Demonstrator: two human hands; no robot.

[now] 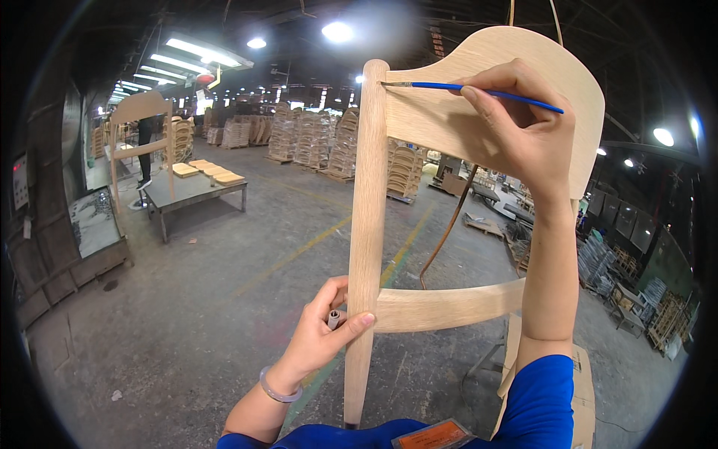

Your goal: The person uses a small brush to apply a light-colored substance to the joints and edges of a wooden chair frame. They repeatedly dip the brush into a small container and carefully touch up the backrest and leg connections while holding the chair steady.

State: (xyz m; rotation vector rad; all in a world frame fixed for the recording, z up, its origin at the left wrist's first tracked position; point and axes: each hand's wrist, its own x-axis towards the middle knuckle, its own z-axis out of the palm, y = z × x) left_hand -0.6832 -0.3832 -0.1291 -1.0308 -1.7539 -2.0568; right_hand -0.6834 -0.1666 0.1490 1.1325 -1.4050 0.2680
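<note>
right hand (527, 123) is closed in a pinch on the blue brush (437, 86), tip at the upper right edge of the wooden post (367, 194). left hand (320, 333) half-wraps the post lower down, holding a grey tube (333, 319). backrest (508, 60) adjoins the post's right.

No legible text; print on orange badge (435, 435) too small.

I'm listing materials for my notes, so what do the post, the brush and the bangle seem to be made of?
Post: pale wood, apparently unvarnished, with a matt surface and lengthwise grain.
Brush: smooth, bright blue handle, perhaps painted wood or plastic; the colour hides which.
Bangle: smooth, pale, slightly shiny; possibly stone, glass or plastic.
</note>
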